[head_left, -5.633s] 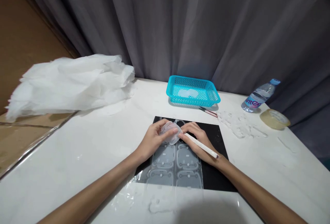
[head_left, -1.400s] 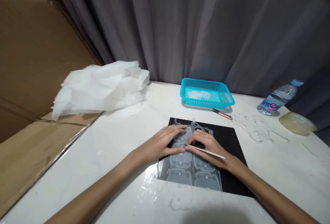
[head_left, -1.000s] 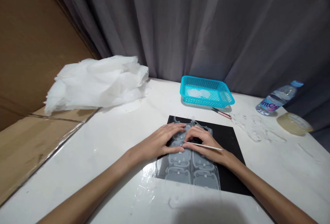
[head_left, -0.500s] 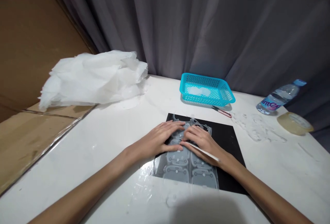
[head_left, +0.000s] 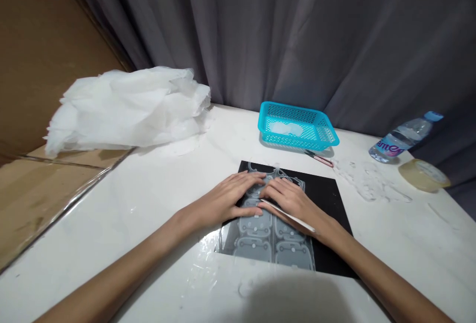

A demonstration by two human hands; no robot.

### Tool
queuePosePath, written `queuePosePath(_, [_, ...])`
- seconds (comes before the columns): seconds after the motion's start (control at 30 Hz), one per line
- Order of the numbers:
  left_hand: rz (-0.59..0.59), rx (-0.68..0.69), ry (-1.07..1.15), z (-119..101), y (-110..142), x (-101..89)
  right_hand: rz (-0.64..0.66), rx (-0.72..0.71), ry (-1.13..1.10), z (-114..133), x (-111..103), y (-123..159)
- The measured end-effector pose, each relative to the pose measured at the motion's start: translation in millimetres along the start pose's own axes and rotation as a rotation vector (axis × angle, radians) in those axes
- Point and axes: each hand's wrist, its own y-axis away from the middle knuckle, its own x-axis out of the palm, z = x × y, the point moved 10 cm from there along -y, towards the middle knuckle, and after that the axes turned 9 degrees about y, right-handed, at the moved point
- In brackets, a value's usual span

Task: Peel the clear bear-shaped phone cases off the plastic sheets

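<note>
A translucent grey plastic sheet (head_left: 253,248) of repeated rounded, animal-like shapes lies on a black board (head_left: 329,204). My left hand (head_left: 232,196) rests on the sheet's left side with its fingers stretched out and thumb apart. Over the upper middle of the sheet, my right hand (head_left: 292,201) is curled around a slim white stick-like tool (head_left: 297,221), whose rear end points back towards the wrist. The tool's tip lies between the two hands, hidden by the right fingers; its exact kind cannot be made out.
Behind the board stands a turquoise basket (head_left: 299,142) with pale pieces inside. A pink-handled cutter (head_left: 322,159) lies in front of it. Clear plastic scraps (head_left: 366,182), a water bottle (head_left: 403,139) and a tape roll (head_left: 424,174) are at right. White sheeting (head_left: 126,110) is piled at left.
The view has shifted slightly. Both hands keep nearly the same place on the sheet, and my right hand still grips the white tool.
</note>
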Motion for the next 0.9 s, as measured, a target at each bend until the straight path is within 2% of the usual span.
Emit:
queuePosePath(0.23, [-0.021,-0.015,0.035,7,3,0.6,-0.023,-0.011,0.131,3,0,2])
queuePosePath(0.3, [-0.085,-0.042,0.032,10,4,-4.4,-0.047,-0.033,0.169,5,3,5])
queuePosePath(0.37, [-0.198,-0.096,-0.005,11,6,-14.6,-0.07,-0.053,0.185,7,6,8])
queuePosePath(0.47, [-0.348,-0.241,-0.006,12,15,-27.1,-0.088,-0.054,0.194,7,5,11])
queuePosePath(0.53, [-0.324,-0.354,0.088,17,20,-21.3,-0.114,-0.036,0.203,7,-1,11])
queuePosePath(0.6, [-0.234,-0.423,0.206,21,20,-7.5,-0.15,-0.022,0.198,6,-10,10])
queuePosePath(0.67, [-0.183,-0.434,0.314,24,18,2.4,-0.165,-0.014,0.165,6,-16,8])
queuePosePath(0.9, [-0.207,-0.389,0.567,25,8,6.7,-0.074,0.097,-0.16,-12,-17,9])
